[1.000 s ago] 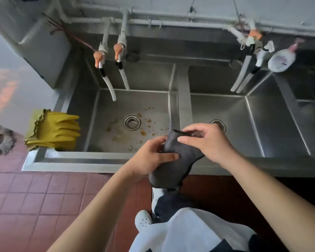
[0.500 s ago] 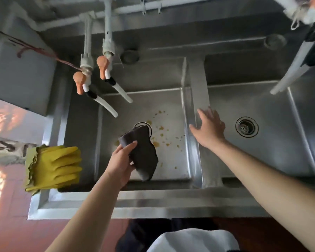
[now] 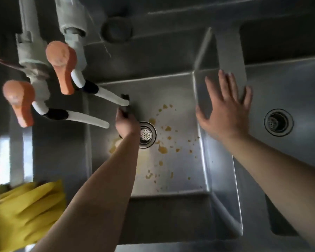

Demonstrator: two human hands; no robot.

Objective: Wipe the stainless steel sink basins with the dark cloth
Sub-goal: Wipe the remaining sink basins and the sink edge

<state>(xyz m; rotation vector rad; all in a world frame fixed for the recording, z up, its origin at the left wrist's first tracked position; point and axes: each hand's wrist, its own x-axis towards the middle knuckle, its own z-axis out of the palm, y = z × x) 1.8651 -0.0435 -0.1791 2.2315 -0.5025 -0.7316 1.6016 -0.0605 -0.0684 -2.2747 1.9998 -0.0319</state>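
Note:
My left hand is down in the left steel basin, shut on the dark cloth. Only a small dark part of the cloth shows beyond my fingers, near the basin floor's far left, just left of the drain strainer. Yellow-orange food bits are scattered over the basin floor around the drain. My right hand is open with fingers spread, resting flat on the divider between the left basin and the right basin.
Two taps with orange handles and white spouts hang over the left basin's far-left side, close above my left hand. Yellow rubber gloves lie on the sink's front-left rim. The right basin has its own drain.
My head has moved closer over the sink. My left hand has carried the cloth from above the basin down to its floor beside the drain. My right hand stays on the divider.

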